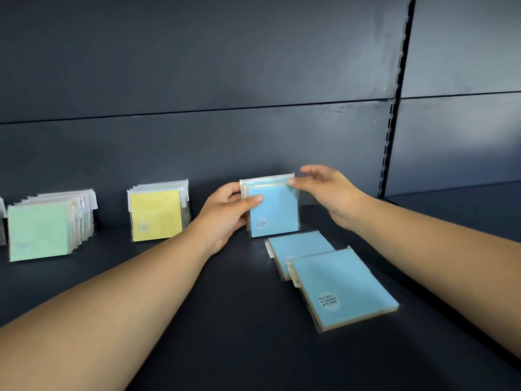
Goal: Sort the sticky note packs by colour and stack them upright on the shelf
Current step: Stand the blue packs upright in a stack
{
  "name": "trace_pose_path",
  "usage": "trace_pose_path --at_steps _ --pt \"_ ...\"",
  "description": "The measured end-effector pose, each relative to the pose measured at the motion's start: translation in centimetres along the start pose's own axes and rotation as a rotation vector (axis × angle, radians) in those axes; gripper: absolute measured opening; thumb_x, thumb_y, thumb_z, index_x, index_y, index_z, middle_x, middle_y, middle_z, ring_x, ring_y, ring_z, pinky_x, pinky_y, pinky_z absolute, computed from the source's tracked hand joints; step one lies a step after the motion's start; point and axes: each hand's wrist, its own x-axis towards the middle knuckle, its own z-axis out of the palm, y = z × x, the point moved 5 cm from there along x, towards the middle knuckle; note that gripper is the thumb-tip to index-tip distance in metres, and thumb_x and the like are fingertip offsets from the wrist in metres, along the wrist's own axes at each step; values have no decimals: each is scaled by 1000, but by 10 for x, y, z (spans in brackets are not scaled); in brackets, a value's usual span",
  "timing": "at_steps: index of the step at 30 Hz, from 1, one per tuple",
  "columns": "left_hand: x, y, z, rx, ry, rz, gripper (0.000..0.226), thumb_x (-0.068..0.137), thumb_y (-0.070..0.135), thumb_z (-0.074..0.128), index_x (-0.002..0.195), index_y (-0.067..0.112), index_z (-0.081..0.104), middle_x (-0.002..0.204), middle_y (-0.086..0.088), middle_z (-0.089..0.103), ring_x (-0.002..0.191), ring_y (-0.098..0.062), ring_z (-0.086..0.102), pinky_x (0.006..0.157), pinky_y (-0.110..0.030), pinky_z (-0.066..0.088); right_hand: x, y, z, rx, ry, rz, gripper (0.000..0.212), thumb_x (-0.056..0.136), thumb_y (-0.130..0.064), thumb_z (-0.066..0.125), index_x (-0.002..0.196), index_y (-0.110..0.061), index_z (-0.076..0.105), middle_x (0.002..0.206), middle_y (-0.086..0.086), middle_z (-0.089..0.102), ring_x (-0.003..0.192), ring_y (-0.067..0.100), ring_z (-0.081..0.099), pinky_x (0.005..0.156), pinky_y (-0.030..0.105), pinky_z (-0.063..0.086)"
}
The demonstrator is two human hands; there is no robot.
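Head: hands grip glossy square pack [273, 210].

Two flat blue packs [342, 289], three upright colour stacks [158, 214].

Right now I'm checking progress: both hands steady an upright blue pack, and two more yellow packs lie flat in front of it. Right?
Not quite. The two flat packs are blue, not yellow, as the head view shows. The rest holds: left hand and right hand steady the upright blue pack.
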Motion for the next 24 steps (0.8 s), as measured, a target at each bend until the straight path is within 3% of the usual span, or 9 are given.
trace_pose_path --at_steps 7,13,19,24 --pt "0 -4 -4 10 -14 -38 14 88 6 58 96 16 59 96 0 69 84 -15 67 73 -30 54 -29 13 -13 -622 -215 178 66 77 -55 64 119 -6 56 121 6 59 110 20 53 94 27 38" --pt "0 -5 -4 -3 1 -40 15 87 4 59 96 15 58 100 -2 68 86 -15 67 69 -26 56 -40 18 -8 -830 -380 244 42 75 -58 64 91 -19 60 105 -2 59 99 15 52 82 24 38" --pt "-1 -6 -5 -7 0 -54 15 87 6 59 98 15 58 98 0 68 86 -14 67 65 -23 55 -40 20 -8 -850 -373 318 73 75 -60 62 128 -11 51 136 5 50 125 23 44 94 29 33" --pt "-2 -5 -5 -2 -3 -62 13 88 7 59 96 18 59 96 2 69 86 -13 66 65 -23 53 -41 11 -5 -970 -361 300 71 80 -61 55 125 -5 53 133 9 52 122 26 48 90 29 37"
